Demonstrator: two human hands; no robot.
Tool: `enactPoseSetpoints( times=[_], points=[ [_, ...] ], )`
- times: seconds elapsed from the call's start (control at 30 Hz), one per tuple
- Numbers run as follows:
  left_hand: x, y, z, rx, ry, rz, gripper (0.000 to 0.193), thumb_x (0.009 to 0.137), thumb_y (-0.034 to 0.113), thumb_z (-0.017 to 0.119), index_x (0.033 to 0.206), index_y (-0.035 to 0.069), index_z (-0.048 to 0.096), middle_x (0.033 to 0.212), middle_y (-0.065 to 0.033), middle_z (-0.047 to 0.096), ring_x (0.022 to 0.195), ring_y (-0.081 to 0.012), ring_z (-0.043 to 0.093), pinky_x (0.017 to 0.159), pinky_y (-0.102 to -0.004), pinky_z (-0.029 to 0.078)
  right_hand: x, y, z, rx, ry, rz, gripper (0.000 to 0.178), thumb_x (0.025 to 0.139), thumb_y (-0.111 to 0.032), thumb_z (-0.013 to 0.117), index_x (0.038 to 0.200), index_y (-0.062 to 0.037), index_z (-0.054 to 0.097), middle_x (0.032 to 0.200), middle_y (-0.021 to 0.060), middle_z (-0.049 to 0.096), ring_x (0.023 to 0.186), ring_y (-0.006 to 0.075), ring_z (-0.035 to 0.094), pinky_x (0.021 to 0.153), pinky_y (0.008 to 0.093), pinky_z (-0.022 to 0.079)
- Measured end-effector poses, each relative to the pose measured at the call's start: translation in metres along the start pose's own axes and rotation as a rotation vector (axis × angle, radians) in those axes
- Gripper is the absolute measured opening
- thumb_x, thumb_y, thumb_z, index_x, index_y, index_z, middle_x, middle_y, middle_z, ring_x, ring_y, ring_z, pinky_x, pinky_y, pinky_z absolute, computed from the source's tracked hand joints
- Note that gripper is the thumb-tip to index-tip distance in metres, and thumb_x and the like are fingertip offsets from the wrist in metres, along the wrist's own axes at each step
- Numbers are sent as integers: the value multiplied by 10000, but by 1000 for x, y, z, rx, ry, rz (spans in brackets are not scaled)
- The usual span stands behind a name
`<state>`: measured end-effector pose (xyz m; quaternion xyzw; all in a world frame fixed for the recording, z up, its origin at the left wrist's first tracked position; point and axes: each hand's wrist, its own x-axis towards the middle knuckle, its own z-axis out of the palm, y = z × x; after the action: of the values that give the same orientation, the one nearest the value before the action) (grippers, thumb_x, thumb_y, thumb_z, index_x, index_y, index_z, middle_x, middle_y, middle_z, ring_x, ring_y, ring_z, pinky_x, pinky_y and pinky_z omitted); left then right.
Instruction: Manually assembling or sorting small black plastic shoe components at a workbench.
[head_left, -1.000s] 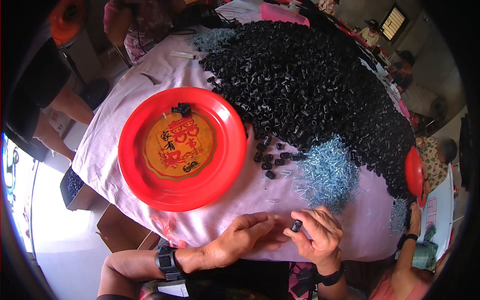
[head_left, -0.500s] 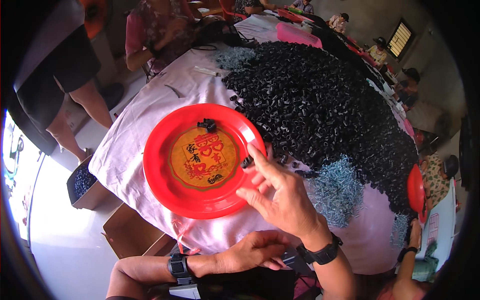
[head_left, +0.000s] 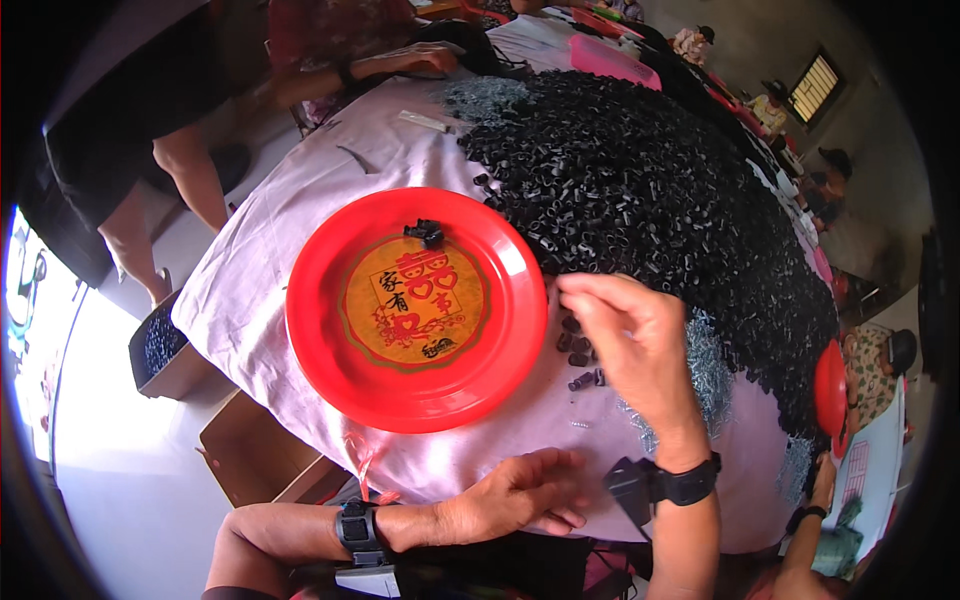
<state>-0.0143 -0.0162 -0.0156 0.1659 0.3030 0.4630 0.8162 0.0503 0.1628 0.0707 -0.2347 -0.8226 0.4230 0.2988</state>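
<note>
One right hand (head_left: 640,345): just beside the right rim of the red plate (head_left: 305,335), fingers bent toward it; fingertip contact unclear, so cannot tell whether together, apart or clamped on a piece
Left hand (head_left: 515,495): over the near edge of the surface (head_left: 265,265), fingers loosely curled; nothing visible in the grasp, though cannot tell for sure
Loose black pieces (head_left: 581,382): on the cloth, right of the plate, partly hidden by the right hand; probably best pinched singly, thumb and forefinger on opposite sides
Small black cluster (head_left: 430,235): on the far part of the plate; worth clearing the rim with a raised wrist
Black heap (head_left: 630,170): far and right; likely safer to draw from the near edge, avoiding a slide
Silvery coils (head_left: 708,380): right of the loose pieces, partly behind the right hand; apparently prone to tangling, so better kept clear of the wrist strap (head_left: 692,483)
</note>
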Motion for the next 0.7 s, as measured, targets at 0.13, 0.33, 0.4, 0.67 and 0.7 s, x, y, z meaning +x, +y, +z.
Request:
enactPoseSetpoints(
  times=[0.13,0.33,0.4,0.67,0.7],
  points=[
    [-5,2,3,94,-30,-15,483,1093,187,555,1506,-8,397,1194,-97,644,1057,-179,686,933,-318,603,-33,16,-41,-335,-127,194,195,911,-82,730,1068,29,755,991,157,763,787,181,741,682,305,565],
    [-2,0,-4,176,-112,-79,413,1114,208,518,1472,17,438,1246,-89,635,1119,-164,668,988,-319,567,-61,36,-29,-470,-216,-4,269,783,-89,832,1042,-43,779,894,113,722,842,282,710,781,385,567],
    [0,-1,-2,170,-113,-79,382,1111,210,526,1435,16,469,1234,-82,639,1105,-154,669,984,-314,568,-63,37,-31,-619,-226,-140,261,781,-99,833,1030,-45,780,905,121,717,854,301,701,781,404,565],
    [-4,-1,3,194,-50,-27,333,1094,194,560,1357,-2,500,1127,-82,647,1009,-153,690,899,-292,586,-28,-13,-14,-191,-139,-84,239,906,-107,777,1116,4,751,992,126,731,780,215,706,651,315,556],
    [-4,0,4,200,-33,-16,335,1092,190,562,1360,-1,497,1124,-87,649,1006,-157,692,898,-291,587,-24,-17,-13,-121,-101,-97,242,937,-109,757,1143,15,740,990,120,736,765,180,701,624,284,547]
  ],
)
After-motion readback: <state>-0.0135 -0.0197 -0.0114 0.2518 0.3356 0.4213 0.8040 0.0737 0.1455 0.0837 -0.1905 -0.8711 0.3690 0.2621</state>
